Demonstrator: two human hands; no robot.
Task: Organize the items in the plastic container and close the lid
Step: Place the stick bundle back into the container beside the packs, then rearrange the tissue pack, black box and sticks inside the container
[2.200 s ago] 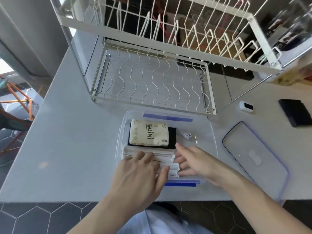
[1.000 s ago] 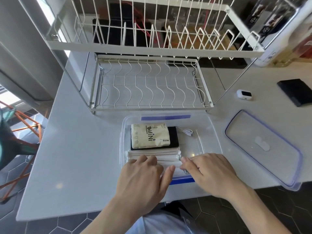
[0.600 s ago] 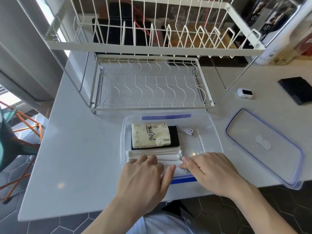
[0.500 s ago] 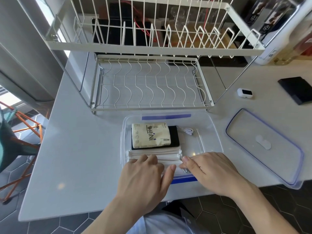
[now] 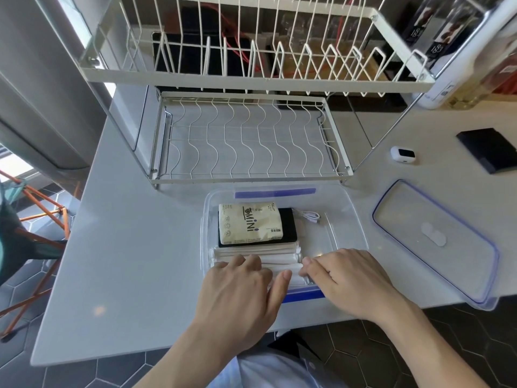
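Two hands on the white packets, lid off to the side

Both hands sit at the near end of the clear plastic container (image 5: 354,219), which stands on the pale countertop (image 5: 134,247) with its lid off. The left hand (image 5: 240,289) lies palm down over the stack of white packets (image 5: 279,254), its fingers only slightly bent and resting on top of them, thumb stretched out toward the other hand. The right hand (image 5: 352,278) rests at the right end of the same stack, its fingers bent inward and touching the packets' edge; whether it pinches anything there cannot be told. A blue strip on the container's near rim shows between the two wrists.

Just beyond the packets, inside the container, a beige tissue pack (image 5: 249,224) printed "MiNi" lies flat on top of a black slab (image 5: 291,228). A coiled white cable (image 5: 307,215) lies beside them to the right.

To the right of the container, apart from it, the transparent lid (image 5: 436,242) with a blue seal lies flat near the counter's edge. Farther right are a small white device (image 5: 402,155) and a black case (image 5: 489,149). Behind the container stands a white wire dish rack (image 5: 246,141).
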